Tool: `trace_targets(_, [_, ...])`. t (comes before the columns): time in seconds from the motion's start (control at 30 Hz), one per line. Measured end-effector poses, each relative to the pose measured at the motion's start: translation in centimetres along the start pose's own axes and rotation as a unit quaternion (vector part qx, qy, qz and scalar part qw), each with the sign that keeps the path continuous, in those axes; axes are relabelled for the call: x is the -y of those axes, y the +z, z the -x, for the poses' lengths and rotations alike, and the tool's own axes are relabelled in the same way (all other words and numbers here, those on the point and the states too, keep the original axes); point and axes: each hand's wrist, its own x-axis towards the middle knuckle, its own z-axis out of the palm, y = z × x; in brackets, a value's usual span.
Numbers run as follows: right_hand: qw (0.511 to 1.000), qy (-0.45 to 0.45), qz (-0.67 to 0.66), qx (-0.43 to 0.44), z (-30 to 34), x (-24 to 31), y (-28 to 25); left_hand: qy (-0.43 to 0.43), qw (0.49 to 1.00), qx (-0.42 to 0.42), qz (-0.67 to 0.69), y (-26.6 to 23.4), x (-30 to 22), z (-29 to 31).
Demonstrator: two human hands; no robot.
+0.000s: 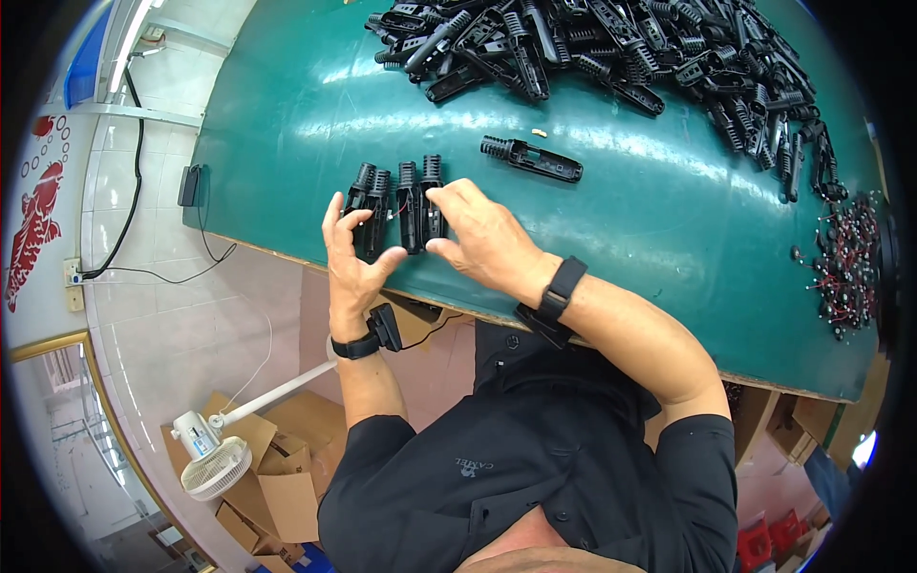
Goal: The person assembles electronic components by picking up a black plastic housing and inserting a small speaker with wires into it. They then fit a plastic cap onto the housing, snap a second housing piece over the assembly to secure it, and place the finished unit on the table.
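Several black plastic housings with ribbed ends stand in a short row near the table's front edge. My left hand (355, 267) is at the row's left end, fingers spread and curved, thumb apart, around the left pair of housings (377, 212). From the right, my right hand (489, 234) has its fingertips and thumb against the rightmost black plastic housing (433, 196). Thin red wire shows at the housing (409, 205) beside it. One more black housing (544, 160) lies open side up, apart from the row, with a small pale piece (540, 133) behind it.
A large heap of black housings (611, 48) covers the far side of the green table (315, 105). Small parts with red wires (848, 263) are piled at the right. A black device (189, 186) with a cable sits at the left edge. A white fan (215, 458) and cardboard boxes (291, 497) stand below.
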Motion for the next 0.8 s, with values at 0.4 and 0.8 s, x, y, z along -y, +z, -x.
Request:
trace_targets(0.4, [0.999, -0.050, -0.013, 0.013, 0.5, 0.6, 1.6, 0.052, 0.998, 0.035, 0.021, -0.9, 2.6, 0.2])
trace_targets(0.8, [0.999, -0.026, 0.001, 0.045, 3.8, 2.1, 0.6, -0.135, 0.991, -0.012, -0.009, -3.3, 4.9, -0.6])
